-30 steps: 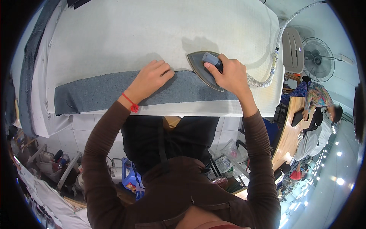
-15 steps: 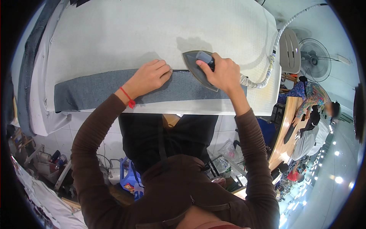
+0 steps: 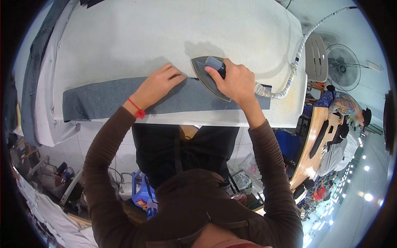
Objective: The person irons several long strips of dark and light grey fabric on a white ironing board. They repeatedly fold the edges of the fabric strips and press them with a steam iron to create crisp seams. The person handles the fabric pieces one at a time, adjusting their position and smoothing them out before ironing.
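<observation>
A long grey-blue denim strip (image 3: 103, 99) lies along the near edge of the padded white ironing table (image 3: 124, 45). My left hand (image 3: 156, 86) rests over its middle, fingers curled and closed at the strip's far edge, apparently pinching the fabric there. To the right, my right hand (image 3: 237, 82) grips the handle of an iron (image 3: 202, 78). The iron's pointed soleplate lies across the strip's far edge, its tip reaching past it onto the white cover. A small gap separates the iron from my left fingertips.
A white-wrapped hose (image 3: 298, 56) runs from the iron up to the right. Denim (image 3: 31, 91) hangs at the table's left end. A fan (image 3: 342, 66) stands right; beyond a wooden table (image 3: 304, 165), a person (image 3: 345, 103) works. A blue plastic stool (image 3: 142, 190) is below.
The iron has slid a little left along the strip's far edge, closer to my left fingers. My left hand stays at nearly the same spot, and the view has shifted slightly.
</observation>
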The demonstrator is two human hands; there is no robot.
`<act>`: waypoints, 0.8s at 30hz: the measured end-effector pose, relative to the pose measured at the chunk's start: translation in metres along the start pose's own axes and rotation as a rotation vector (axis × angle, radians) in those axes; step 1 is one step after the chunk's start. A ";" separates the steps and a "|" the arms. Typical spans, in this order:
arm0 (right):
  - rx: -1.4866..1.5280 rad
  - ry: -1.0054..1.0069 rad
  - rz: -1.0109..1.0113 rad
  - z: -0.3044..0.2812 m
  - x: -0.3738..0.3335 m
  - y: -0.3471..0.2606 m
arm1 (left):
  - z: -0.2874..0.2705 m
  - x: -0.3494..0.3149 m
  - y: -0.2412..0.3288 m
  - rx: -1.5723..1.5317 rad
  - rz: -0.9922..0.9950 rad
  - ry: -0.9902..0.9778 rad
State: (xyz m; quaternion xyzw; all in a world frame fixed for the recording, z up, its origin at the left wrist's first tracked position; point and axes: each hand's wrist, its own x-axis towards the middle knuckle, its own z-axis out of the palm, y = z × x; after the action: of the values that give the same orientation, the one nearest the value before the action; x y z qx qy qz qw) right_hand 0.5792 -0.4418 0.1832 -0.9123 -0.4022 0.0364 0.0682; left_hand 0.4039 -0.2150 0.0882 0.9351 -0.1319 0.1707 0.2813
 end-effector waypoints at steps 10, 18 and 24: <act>-0.005 -0.006 -0.009 0.002 0.001 -0.003 | -0.015 0.002 0.001 -0.178 -0.277 -0.060; -0.037 0.017 -0.029 0.007 0.002 -0.011 | -0.014 -0.021 0.003 0.180 0.035 0.011; -0.069 -0.012 -0.042 0.006 0.004 -0.022 | -0.011 -0.022 -0.008 0.213 0.120 0.036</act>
State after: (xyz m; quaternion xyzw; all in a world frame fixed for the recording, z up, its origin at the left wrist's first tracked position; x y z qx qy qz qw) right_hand 0.5650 -0.4236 0.1807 -0.9053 -0.4225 0.0266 0.0350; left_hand 0.3839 -0.1995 0.0842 0.9468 -0.1639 0.2171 0.1719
